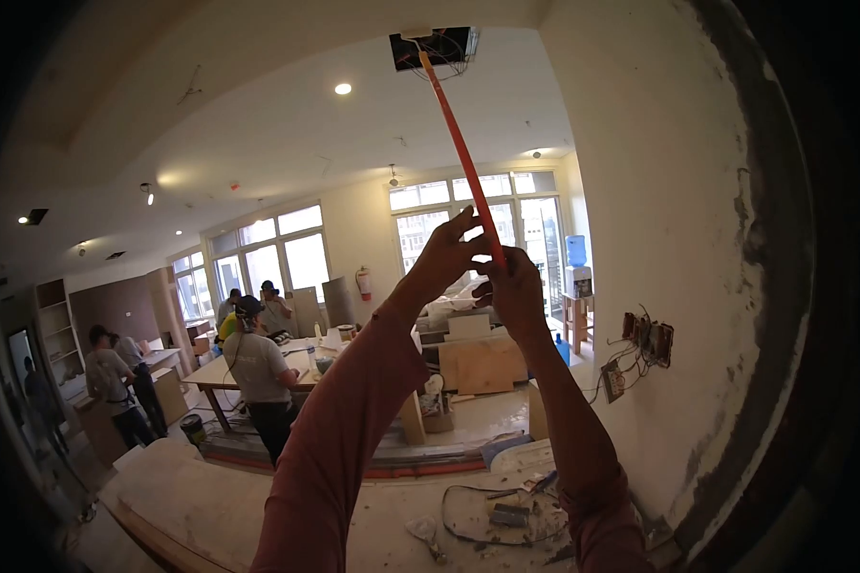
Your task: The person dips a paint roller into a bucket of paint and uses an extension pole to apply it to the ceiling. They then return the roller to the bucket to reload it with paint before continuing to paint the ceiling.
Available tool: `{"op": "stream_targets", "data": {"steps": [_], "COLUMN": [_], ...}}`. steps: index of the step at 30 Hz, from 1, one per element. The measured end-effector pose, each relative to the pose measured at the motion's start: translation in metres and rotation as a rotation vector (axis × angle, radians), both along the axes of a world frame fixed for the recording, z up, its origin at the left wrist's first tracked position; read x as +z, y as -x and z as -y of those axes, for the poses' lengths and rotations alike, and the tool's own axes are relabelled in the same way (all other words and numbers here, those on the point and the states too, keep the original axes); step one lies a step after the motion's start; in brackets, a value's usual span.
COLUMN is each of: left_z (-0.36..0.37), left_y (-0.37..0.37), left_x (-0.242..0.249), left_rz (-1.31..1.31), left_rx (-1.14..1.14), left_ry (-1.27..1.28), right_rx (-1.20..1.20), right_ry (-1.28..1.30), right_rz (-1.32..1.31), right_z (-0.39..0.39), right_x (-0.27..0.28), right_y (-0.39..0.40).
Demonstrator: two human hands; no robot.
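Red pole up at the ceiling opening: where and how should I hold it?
Probably near its lower end, coming from below, with the left grip and right grip at either side, as now: the red pole is long, thin and slants up to the ceiling opening, so its low part looks easiest to reach and steady.

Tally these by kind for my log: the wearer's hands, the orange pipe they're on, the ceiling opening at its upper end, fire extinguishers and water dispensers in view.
Wearer's hands, left hand and right hand: 2
Orange pipe: 1
Ceiling opening: 1
Fire extinguisher: 1
Water dispenser: 1
Total: 6
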State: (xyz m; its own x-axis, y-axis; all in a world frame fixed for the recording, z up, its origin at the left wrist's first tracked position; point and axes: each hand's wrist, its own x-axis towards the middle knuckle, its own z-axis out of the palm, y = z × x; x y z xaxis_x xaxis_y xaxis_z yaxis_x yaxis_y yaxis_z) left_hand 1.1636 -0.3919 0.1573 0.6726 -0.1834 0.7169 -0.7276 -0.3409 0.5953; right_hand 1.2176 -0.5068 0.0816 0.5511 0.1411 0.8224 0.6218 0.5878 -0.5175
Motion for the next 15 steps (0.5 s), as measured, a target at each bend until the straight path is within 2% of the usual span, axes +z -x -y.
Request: {"op": "stream_targets", "data": {"steps": [3, 5, 8, 9, 10, 12, 14, 15], "left_z": [-0.021, -0.028, -0.047, -0.055, -0.061, -0.074, -0.084, -0.089], "left_y": [0.002, 0.015, 0.031, 0.039, 0.048, 0.074, 0.107, 0.125], "left_x": [-0.022, -0.043, -0.069, -0.076, -0.083, -0.095, -0.103, -0.107], "left_rz": [-0.06, -0.079, -0.134, -0.157, -0.154, -0.147, -0.114, -0.092], "left_rx": [-0.022, -0.059, -0.133, -0.151, -0.136, -0.102, -0.069, -0.023], "left_ry": [-0.031, 0.05, 0.131, 0.17, 0.199, 0.255, 0.301, 0.316], "right_rx": [-0.017, 0.022, 0.062, 0.0, -0.06, 0.001, -0.169, -0.162], "right_ry": [0.079, 0.114, 0.099, 0.118, 0.139, 0.139, 0.343, 0.3], "right_rz": [-0.042, -0.074, -0.085, -0.065, -0.042, -0.126, -0.142, -0.166], "right_z": [-0.001, 0.0, 0.002, 0.004, 0.004, 0.0, -0.001, -0.004], "right_x": [-0.035, -0.073, -0.143, -0.166, -0.189, -0.244, -0.305, -0.333], "right_y": [0.009, 0.033, 0.075, 0.091, 0.106, 0.135, 0.16, 0.175]}}
